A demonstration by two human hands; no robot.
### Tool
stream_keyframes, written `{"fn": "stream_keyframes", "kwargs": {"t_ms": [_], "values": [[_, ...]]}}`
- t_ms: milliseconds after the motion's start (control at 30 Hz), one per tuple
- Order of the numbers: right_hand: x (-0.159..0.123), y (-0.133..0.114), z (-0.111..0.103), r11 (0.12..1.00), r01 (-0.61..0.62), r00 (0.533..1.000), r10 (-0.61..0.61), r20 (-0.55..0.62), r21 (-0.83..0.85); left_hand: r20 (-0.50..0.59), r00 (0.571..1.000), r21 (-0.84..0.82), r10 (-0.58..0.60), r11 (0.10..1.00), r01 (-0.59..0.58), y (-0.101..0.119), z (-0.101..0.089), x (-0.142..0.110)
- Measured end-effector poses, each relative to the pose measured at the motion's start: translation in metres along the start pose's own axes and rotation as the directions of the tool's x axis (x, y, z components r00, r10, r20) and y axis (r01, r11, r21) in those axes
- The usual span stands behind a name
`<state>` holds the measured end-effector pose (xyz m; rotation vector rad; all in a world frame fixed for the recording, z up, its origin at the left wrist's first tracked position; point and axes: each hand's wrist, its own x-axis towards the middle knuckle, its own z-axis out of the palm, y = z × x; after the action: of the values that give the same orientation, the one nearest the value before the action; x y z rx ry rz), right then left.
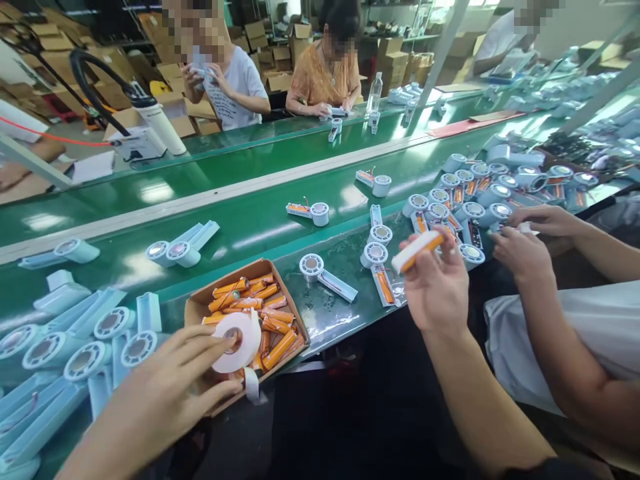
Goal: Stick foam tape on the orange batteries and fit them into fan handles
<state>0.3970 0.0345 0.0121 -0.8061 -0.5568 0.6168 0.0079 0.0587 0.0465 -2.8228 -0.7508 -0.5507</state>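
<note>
My left hand [195, 373] grips a roll of white tape [240, 341], fingers in its core, over a cardboard box [296, 313]. A loose tape end hangs below the roll. Orange battery packs [280, 348] with thin wires fill the box. Raised above the bench edge, my right hand [440, 287] pinches an orange battery pack [419, 249] whose upper side is covered by a white strip. Just left of that hand, a light-blue fan housing [381, 270] lies on the bench with an orange pack in its handle. Another housing [327, 277] beside it has an open handle.
Light-blue housings [90, 360] pile up at left, and more [495, 193] crowd the right. A green conveyor [240, 200] runs across, carrying several housings. A co-worker's hands [530, 240] work close on my right. People sit across the line, near a clear bottle [375, 92].
</note>
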Motion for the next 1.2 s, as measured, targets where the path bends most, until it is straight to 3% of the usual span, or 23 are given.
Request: {"fn": "stream_keyframes", "kwargs": {"t_ms": [67, 133, 167, 267, 333, 367, 433, 533, 633, 700, 767, 833, 933, 1000, 1200], "values": [[-0.024, 0.001, -0.011, 0.996, -0.069, 0.998, 0.069, 0.011, -0.053, 0.024, 0.999, -0.086, 0.030, 0.996, -0.028, -0.012, 0.013, 0.038], [-0.043, 0.004, -0.015, 0.992, -0.104, 0.995, 0.104, 0.003, -0.078, 0.096, 0.989, -0.128, 0.110, 0.987, -0.098, -0.011, 0.041, 0.089], [-0.048, 0.003, -0.015, 0.990, -0.113, 0.994, 0.114, 0.001, -0.085, 0.185, 0.967, -0.139, 0.174, 0.979, -0.149, -0.008, 0.058, 0.115], [-0.047, -0.008, -0.017, 0.988, -0.082, 0.996, 0.085, 0.016, -0.128, 0.521, 0.830, -0.105, 0.200, 0.980, -0.170, 0.000, 0.103, 0.177], [-0.038, -0.021, -0.022, 0.984, -0.005, 0.999, 0.011, 0.034, -0.179, 0.637, 0.754, -0.074, 0.161, 0.986, -0.149, -0.006, 0.117, 0.198], [-0.033, -0.029, -0.024, 0.978, 0.045, 0.998, -0.036, 0.045, -0.206, 0.650, 0.746, -0.063, 0.148, 0.988, -0.141, -0.014, 0.119, 0.202], [-0.020, -0.041, -0.026, 0.959, 0.136, 0.990, -0.121, 0.075, -0.248, 0.616, 0.781, -0.038, 0.102, 0.994, -0.099, -0.040, 0.119, 0.206], [0.008, -0.040, -0.009, 0.933, 0.214, 0.968, -0.164, 0.187, -0.290, 0.576, 0.813, 0.025, -0.083, 0.996, 0.083, -0.095, 0.119, 0.205], [0.044, -0.009, 0.037, 0.894, 0.205, 0.926, -0.046, 0.374, -0.398, 0.585, 0.778, 0.074, -0.231, 0.970, 0.233, -0.142, 0.126, 0.204], [0.066, 0.027, 0.077, 0.851, 0.204, 0.868, 0.072, 0.492, -0.484, 0.603, 0.754, 0.067, -0.262, 0.958, 0.279, -0.161, 0.131, 0.204], [0.081, 0.064, 0.116, 0.787, 0.244, 0.792, 0.175, 0.584, -0.566, 0.624, 0.741, 0.021, -0.249, 0.953, 0.303, -0.171, 0.134, 0.205], [0.089, 0.096, 0.144, 0.662, 0.357, 0.709, 0.267, 0.653, -0.659, 0.633, 0.743, -0.039, -0.217, 0.950, 0.310, -0.175, 0.134, 0.207], [0.092, 0.124, 0.161, 0.382, 0.605, 0.560, 0.420, 0.714, -0.699, 0.614, 0.760, -0.091, -0.213, 0.937, 0.336, -0.176, 0.134, 0.208], [0.091, 0.131, 0.161, 0.260, 0.707, 0.487, 0.495, 0.719, -0.658, 0.591, 0.768, -0.094, -0.247, 0.925, 0.369, -0.175, 0.137, 0.208], [0.094, 0.137, 0.161, 0.073, 0.812, 0.422, 0.613, 0.668, -0.580, 0.541, 0.762, -0.072, -0.356, 0.883, 0.464, -0.169, 0.151, 0.219]]}}
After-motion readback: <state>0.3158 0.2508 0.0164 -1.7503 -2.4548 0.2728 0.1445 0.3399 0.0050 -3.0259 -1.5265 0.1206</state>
